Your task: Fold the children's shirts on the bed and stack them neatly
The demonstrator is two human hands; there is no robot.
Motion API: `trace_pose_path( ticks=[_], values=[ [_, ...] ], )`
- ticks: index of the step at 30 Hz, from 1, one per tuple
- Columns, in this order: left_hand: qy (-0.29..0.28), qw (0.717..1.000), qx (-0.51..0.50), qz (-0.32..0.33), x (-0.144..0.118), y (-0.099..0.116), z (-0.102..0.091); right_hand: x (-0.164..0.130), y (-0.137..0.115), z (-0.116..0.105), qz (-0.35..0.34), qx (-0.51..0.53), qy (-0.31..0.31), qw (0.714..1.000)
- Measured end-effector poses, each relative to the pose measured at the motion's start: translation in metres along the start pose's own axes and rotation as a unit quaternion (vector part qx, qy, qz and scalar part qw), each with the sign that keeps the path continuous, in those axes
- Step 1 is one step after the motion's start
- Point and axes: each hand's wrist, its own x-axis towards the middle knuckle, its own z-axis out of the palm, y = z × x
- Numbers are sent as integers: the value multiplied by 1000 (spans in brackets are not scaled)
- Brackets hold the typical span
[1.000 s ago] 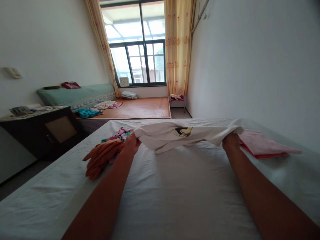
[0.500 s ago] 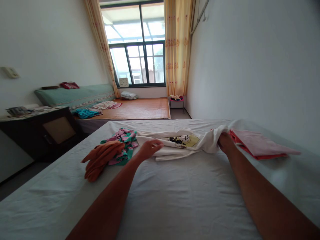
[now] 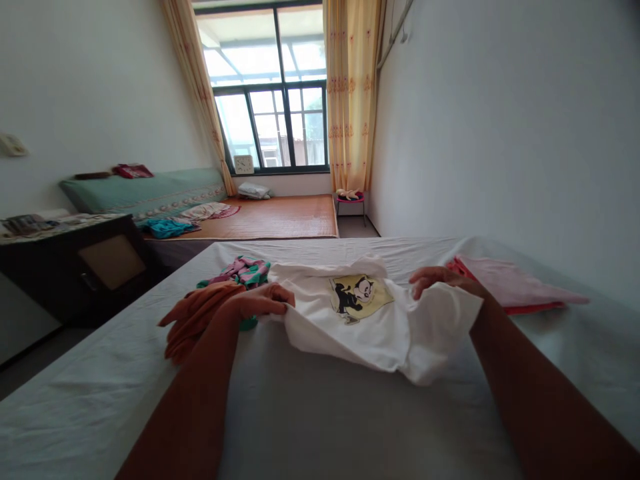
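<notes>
A white T-shirt [image 3: 370, 330] with a yellow cartoon cat print lies spread on the bed's white sheet [image 3: 310, 413]. My left hand [image 3: 260, 301] pinches the shirt's left edge. My right hand [image 3: 440, 280] grips the right side, with cloth draped over my wrist. Just left of my left hand is an orange garment [image 3: 193, 320], and behind it a pink and green patterned one [image 3: 245, 270].
A folded pink cloth [image 3: 510, 287] lies at the right by the wall. A dark cabinet [image 3: 75, 267] stands left of the bed. Beyond are a second bed with a bamboo mat [image 3: 280, 217], a small stool [image 3: 350, 199], curtains and a window [image 3: 273, 100].
The shirt was held stretched between both hands, then dropped flat. My left hand let go and took its left edge again. The shirt now lies nearer me with the print facing up.
</notes>
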Motion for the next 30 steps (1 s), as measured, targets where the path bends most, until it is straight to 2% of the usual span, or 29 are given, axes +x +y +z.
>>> trace_pose_path(
  ticks=[2, 3, 4, 6, 8, 10, 12, 13, 15, 18, 21, 23, 24, 26, 28, 30],
  values=[
    [-10, 1000, -19, -17, -11, 2, -5, -4, -3, -2, -44, 40, 20, 998],
    [10, 999, -30, -34, -13, 1, -6, -2, -4, -3, -67, 59, 48, 995],
    [48, 997, -36, -54, -12, 0, -5, 1, -4, -4, -77, 66, 78, 992],
    [147, 984, -29, -92, -5, -6, -4, 16, -1, -5, -38, 37, 130, 990],
    [214, 971, -6, -109, 4, -15, -1, 37, 9, -3, 46, -51, 172, 983],
    [235, 963, 34, -126, 13, -25, 2, 61, 24, 1, 107, -173, 211, 956],
    [261, 944, 107, -169, 20, -36, 8, 81, 40, 9, 126, -277, 241, 921],
    [275, 929, 150, -197, 24, -41, 11, 90, 48, 13, 121, -303, 243, 913],
    [293, 901, 209, -242, 31, -52, 17, 102, 56, 22, 90, -279, 220, 930],
    [294, 882, 247, -272, 39, -67, 20, 111, 51, 29, 31, -132, 177, 975],
    [281, 868, 277, -302, 45, -79, 18, 118, 26, 15, -25, -71, 201, 977],
    [275, 863, 284, -314, 50, -86, 15, 125, 3, -7, -73, -138, 263, 952],
    [272, 864, 285, -315, 53, -89, 14, 129, -7, -21, -97, -200, 302, 927],
    [263, 865, 289, -317, 61, -94, 11, 138, -24, -50, -145, -343, 378, 848],
    [252, 866, 292, -319, 68, -98, 8, 143, -30, -76, -187, -411, 422, 786],
    [240, 868, 295, -321, 74, -102, 4, 142, -25, -96, -192, -396, 463, 770]
  ],
)
